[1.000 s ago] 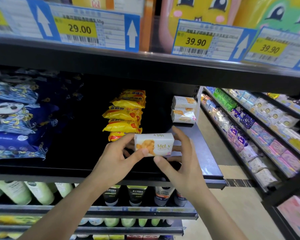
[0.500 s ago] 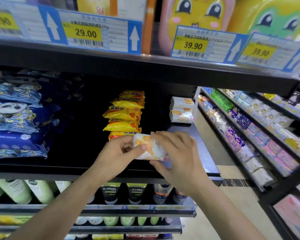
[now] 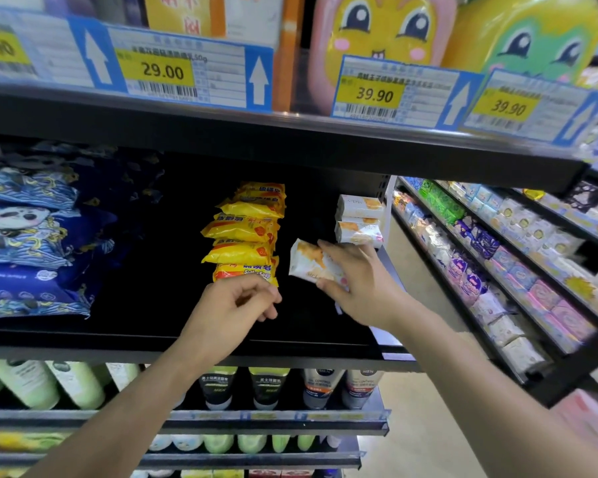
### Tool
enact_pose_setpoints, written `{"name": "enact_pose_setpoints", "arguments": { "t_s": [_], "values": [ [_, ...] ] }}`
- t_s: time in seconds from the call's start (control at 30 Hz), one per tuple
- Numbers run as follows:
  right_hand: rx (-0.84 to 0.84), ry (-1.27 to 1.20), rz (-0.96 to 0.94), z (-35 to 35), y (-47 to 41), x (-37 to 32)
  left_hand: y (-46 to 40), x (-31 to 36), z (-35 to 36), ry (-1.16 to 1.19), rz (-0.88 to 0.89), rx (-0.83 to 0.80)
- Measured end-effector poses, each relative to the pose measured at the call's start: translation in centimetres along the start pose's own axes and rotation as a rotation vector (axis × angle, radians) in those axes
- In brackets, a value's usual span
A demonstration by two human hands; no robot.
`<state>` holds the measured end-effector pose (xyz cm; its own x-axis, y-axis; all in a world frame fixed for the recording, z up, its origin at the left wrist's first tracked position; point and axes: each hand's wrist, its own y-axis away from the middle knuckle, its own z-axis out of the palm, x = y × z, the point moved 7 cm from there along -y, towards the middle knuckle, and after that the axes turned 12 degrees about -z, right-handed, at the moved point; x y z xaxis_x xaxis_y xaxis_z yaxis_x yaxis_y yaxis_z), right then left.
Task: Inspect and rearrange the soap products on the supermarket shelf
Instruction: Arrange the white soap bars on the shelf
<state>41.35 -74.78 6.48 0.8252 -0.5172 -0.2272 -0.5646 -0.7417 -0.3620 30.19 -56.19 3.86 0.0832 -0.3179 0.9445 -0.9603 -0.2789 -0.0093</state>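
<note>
My right hand (image 3: 359,284) grips a white soap box with an orange picture (image 3: 306,262), tilted, above the right part of the black shelf (image 3: 152,326). Two or three matching soap boxes (image 3: 359,220) are stacked at the back right, just beyond my fingers. A pile of yellow soap packets (image 3: 246,232) lies in the shelf's middle. My left hand (image 3: 235,307) hovers in front of the lowest yellow packet with fingers loosely curled and holds nothing.
Blue patterned packs (image 3: 28,243) are stacked at the shelf's left. Price tags (image 3: 163,72) hang on the shelf edge above. Tubes and bottles (image 3: 266,388) stand on the shelf below. A second aisle shelf (image 3: 497,270) with many small packs runs off to the right.
My left hand has let go of the soap box and dropped back toward the yellow packets. My right hand alone has carried the box up and right toward the stacked boxes.
</note>
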Motion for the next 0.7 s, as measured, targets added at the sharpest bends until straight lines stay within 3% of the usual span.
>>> {"name": "enact_pose_setpoints", "arguments": {
  "t_s": [0.43, 0.5, 0.57, 0.63, 0.7],
  "values": [
    [-0.204, -0.093, 0.111, 1.6, -3.8, 1.9, 0.4, 0.6, -0.1, -0.059, -0.012, 0.004],
    [-0.146, -0.160, 0.154, 1.0, -3.9, 2.8, 0.3, 0.6, -0.2, -0.056, -0.015, 0.009],
    [0.064, -0.290, 0.236, -0.5, -4.1, 4.4, 0.3, 0.6, -0.3, -0.045, -0.019, 0.016],
    [0.190, -0.138, 0.287, -2.1, -4.3, 6.4, 0.3, 0.7, -0.3, -0.044, -0.020, 0.020],
    [0.089, 0.097, 0.309, -2.3, -4.6, 8.1, 0.3, 0.6, -0.3, -0.047, -0.022, 0.026]
  ]
}}
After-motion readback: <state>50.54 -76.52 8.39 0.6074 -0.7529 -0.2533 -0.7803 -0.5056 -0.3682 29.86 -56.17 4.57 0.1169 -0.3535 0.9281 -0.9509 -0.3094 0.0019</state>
